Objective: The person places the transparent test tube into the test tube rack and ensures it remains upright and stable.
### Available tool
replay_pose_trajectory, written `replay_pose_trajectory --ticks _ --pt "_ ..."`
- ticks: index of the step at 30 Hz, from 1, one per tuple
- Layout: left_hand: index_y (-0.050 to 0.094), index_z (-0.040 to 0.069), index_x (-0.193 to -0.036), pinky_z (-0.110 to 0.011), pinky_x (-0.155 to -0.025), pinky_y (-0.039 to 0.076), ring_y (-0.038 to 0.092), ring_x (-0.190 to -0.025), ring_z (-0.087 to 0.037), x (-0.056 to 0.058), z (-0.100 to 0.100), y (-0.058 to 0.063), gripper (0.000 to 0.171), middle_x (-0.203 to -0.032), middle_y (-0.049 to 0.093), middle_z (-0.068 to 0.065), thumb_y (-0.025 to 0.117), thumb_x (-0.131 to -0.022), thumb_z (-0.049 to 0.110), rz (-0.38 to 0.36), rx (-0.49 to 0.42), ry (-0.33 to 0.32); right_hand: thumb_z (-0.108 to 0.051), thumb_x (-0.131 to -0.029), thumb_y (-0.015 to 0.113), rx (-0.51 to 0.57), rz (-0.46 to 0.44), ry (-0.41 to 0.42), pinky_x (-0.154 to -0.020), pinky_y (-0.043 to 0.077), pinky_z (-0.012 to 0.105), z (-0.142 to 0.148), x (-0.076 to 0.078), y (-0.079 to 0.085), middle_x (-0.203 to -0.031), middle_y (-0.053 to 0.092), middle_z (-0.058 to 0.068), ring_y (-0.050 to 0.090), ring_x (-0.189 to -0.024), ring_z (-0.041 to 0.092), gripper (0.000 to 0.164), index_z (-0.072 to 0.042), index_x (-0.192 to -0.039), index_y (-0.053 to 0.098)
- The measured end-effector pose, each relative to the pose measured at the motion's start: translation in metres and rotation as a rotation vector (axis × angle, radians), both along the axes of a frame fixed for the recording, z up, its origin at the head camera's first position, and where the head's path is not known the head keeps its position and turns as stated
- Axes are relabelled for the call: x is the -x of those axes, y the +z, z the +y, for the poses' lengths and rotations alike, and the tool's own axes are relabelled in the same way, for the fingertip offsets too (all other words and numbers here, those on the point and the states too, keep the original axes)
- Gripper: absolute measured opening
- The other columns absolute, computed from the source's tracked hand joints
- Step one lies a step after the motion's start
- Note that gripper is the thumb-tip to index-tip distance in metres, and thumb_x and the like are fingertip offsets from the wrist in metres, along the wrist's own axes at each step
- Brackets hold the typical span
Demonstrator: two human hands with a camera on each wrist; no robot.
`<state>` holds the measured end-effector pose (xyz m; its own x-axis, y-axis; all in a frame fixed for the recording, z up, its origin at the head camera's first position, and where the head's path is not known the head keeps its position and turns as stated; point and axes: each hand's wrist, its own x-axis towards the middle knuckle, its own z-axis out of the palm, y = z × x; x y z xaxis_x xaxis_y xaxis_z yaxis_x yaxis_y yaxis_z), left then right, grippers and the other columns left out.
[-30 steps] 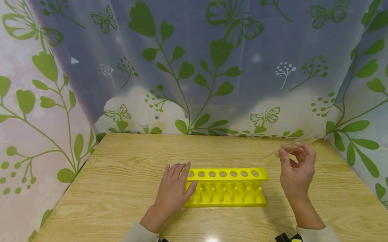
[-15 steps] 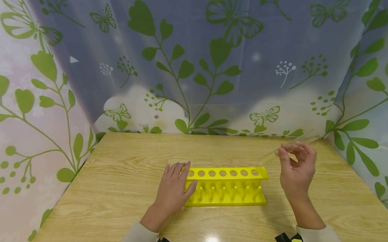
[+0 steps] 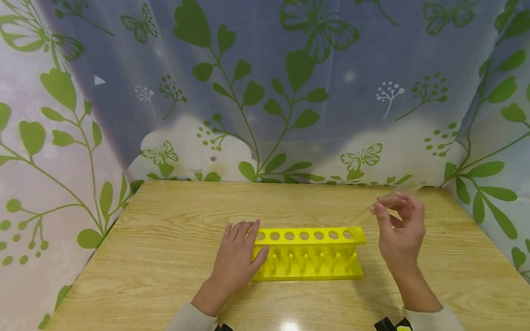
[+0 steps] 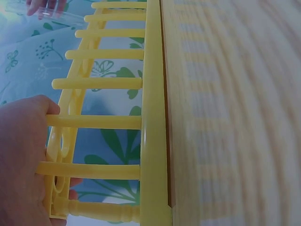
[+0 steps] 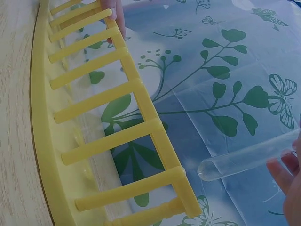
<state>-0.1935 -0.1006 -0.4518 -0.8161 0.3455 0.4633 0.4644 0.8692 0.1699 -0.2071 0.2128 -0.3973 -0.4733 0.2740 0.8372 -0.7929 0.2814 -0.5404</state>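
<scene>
A yellow test tube rack [image 3: 305, 278] stands upright on the table, a row of round holes along its top bar and pegs along its base. At its left end my left hand [image 3: 235, 258] grips the top bar, thumb at the front and fingertips reaching behind, as the left wrist view also shows. My right hand [image 3: 401, 228] pinches a clear glass test tube [image 5: 230, 162] between thumb and fingers, off to the right of the rack. The tube slants, its rounded end down toward the rack's right end and apart from it in the right wrist view.
The wood-grain table [image 3: 160, 214] reaches back to a hanging cloth [image 3: 267, 111] printed with leaves and butterflies. More printed cloth closes in the left and right sides. Dark wrist devices sit at both sleeves.
My right hand has shifted slightly to the left with the test tube, bringing it a little closer to the rack. The left hand keeps its hold on the rack.
</scene>
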Motion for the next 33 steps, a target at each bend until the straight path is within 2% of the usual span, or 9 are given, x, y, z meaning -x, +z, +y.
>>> replay_pose_trajectory --ticks 17,27,33 --pt "0.047 0.004 -0.143 -0.055 -0.113 0.027 0.047 -0.125 -0.032 0.0009 -0.0005 -0.0024 0.06 -0.13 0.054 -0.012 0.053 -0.096 0.041 -0.005 0.0 0.001 0.018 -0.086 0.058 -0.039 -0.026 0.022 -0.071 0.053 0.014 -0.0006 0.002 -0.0042 -0.099 0.062 0.0 0.063 -0.082 0.01 0.039 0.019 -0.121 0.04" --pt "0.044 0.005 -0.145 -0.055 -0.113 0.025 0.046 -0.126 -0.032 0.0006 -0.0009 -0.0012 0.061 -0.132 0.053 -0.012 0.052 -0.097 0.043 -0.042 0.002 -0.003 -0.001 -0.091 0.064 -0.057 -0.053 -0.003 -0.072 0.053 0.013 -0.0015 0.0015 -0.006 -0.099 0.062 -0.003 0.063 -0.086 0.009 0.041 0.019 -0.121 0.042" --pt "0.044 0.005 -0.145 -0.055 -0.113 0.025 0.046 -0.127 -0.031 0.0006 -0.001 -0.001 0.061 -0.132 0.053 -0.012 0.051 -0.098 0.044 -0.043 0.004 -0.003 0.003 -0.091 0.063 -0.074 -0.058 -0.018 -0.073 0.053 0.013 -0.0032 0.0016 -0.0065 -0.098 0.061 -0.003 0.063 -0.085 0.007 0.039 0.018 -0.12 0.043"
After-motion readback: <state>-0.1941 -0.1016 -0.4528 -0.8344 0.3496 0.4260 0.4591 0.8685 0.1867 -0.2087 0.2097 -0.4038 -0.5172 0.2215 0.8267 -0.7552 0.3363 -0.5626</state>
